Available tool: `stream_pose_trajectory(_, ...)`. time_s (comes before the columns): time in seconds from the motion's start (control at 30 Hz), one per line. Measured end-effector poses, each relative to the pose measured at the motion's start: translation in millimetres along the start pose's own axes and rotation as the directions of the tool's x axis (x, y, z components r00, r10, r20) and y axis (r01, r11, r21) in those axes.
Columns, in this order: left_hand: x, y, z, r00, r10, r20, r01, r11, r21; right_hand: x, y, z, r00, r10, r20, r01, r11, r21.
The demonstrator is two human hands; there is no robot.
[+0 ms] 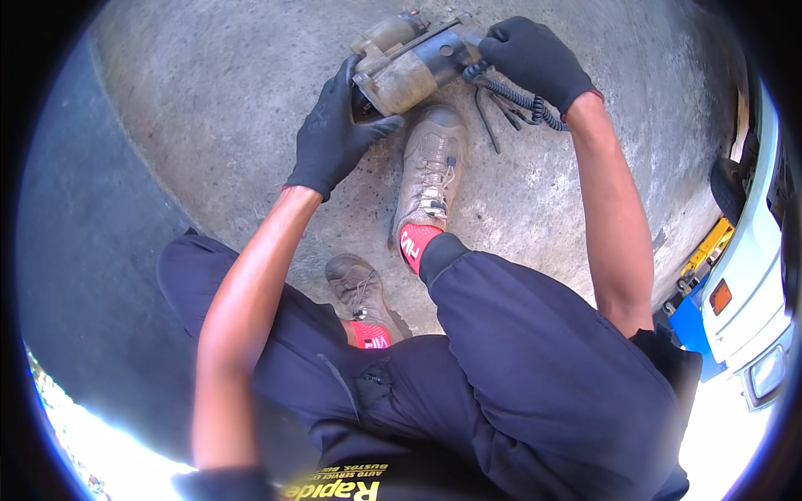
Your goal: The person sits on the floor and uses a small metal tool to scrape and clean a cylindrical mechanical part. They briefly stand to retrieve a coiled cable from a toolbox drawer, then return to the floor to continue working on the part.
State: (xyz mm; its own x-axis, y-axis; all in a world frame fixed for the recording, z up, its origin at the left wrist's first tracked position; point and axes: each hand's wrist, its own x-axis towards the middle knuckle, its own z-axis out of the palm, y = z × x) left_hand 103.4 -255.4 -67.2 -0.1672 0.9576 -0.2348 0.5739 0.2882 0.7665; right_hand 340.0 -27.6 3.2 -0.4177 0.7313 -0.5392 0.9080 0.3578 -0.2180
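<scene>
Round the left end of the motor (418, 71), the left hand (334, 134) had its fingers clamped; at the right end, the right hand (532, 57) had its fingers bunched, gripping or not I couldn't tell. A cord (508, 92) ran below that hand. Just past the right shoe (429, 167), the motor was between the floor (535, 200)'s left edge and a vehicle (756, 309).

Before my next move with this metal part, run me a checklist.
1. Gloves on: ok, left hand and right hand are both covered.
2. Metal part steadied: ok, the left hand grasps its left end.
3. Right hand's grip: cannot tell, its fingertips are hidden.
4. Coiled cord well away from the right hand: not ok, it runs close by.
5. Forward shoe well away: not ok, its toe is right by the part.
</scene>
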Motion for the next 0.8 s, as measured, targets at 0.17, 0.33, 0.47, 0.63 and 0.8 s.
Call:
stream_pose_trajectory(0.17,2.5,3.6,2.4,1.000,0.013,0.004,-0.013,0.999,-0.033,-1.1,18.9,7.8,0.975,-0.012,-0.223,-0.004,0.997,-0.075)
stream_pose_trajectory(0.33,2.4,1.1,-0.1,0.999,-0.026,0.024,0.027,0.998,-0.062,-0.8,15.1,0.3,0.982,0.009,-0.190,-0.003,0.999,0.033)
stream_pose_trajectory(0.47,2.4,4.0,0.6,1.000,-0.004,0.013,0.004,0.999,-0.034,-4.6,-1.0,1.2,0.999,0.013,-0.047,-0.011,0.999,0.036)
stream_pose_trajectory(0.63,1.2,3.8,2.0,1.000,-0.004,0.000,0.004,0.999,-0.033,-11.3,-4.3,10.5,0.981,-0.028,-0.191,0.025,0.999,-0.022)
stream_pose_trajectory(0.8,1.7,1.0,1.3,1.000,0.000,0.008,0.000,1.000,-0.010,-5.0,-11.1,-4.5,0.998,-0.007,-0.060,0.002,0.996,-0.086)
